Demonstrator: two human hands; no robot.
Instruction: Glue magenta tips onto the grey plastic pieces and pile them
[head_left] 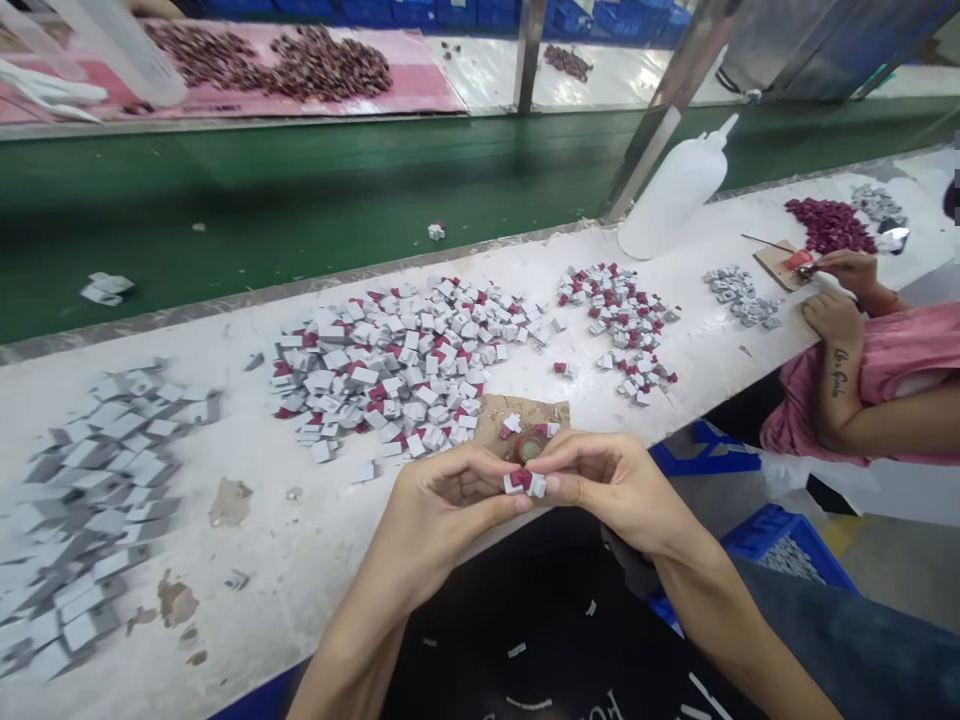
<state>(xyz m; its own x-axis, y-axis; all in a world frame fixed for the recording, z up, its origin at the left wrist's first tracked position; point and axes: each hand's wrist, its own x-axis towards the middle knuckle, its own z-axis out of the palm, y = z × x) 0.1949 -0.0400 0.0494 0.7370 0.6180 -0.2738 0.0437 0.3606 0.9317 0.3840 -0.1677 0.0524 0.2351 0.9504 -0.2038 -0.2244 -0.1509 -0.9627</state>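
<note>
Between the hands, at the centre of the clock, sits a small red-and-white piece (520, 480). The left hand (442, 500) pinches its left side between thumb and fingertips, and the right hand (622, 485) grips the other end the same way, both with narrow gaps; whether it is one piece or two pressed together cannot be told. At 12 o'clock, just beyond the fingers, lies a cardboard scrap (491, 413) bearing a round red-rimmed object (531, 450) and small pieces (511, 423), partly hidden by the hands. A large mixed heap (397, 360) spreads from 10 to 11 o'clock on the white worktop (300, 560), many of its blocks showing dark red parts among the white; a smaller mixed heap (626, 325) lies at 1 o'clock, below a white squeeze bottle (671, 195). At 9 o'clock is a broad pile of plain grey blocks (112, 470) with no red visible. Judged by colour, much is already combined, yet a sizeable plain supply remains and the held piece seems unfinished; the proportion cannot be told. At 2 o'clock, a co-worker's hands (834, 318) work near a dark red pile (829, 225).
</note>
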